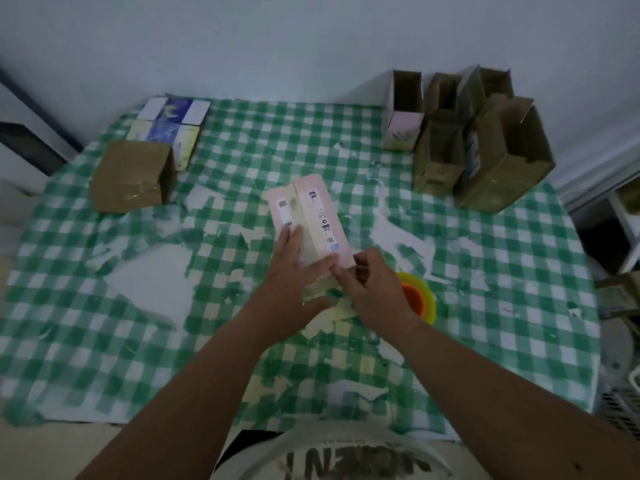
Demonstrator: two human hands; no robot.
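The pink box (313,216) is lying flat in the middle of the bench (242,140), on the green check cloth, its long side running away from the person and its barcode labels facing up. The left hand (291,271) is lying flat on the near half of the box, fingers straight and spread a little, pressing down on the pale strip along its middle. The right hand (374,292) is working at the near end, fingers curling in and pinching the box's near right corner; whether that is a flap or tape between them is hard to tell in this dim light. Just beside the right hand, partly hidden under it, a yellow tape roll (420,299) with an orange core is sitting on the cloth. Well off at the far left a closed brown carton (133,174) is sitting in front of two flat blue-and-white packs (173,112), and at the far right a cluster of open cartons (498,157) is standing upright.
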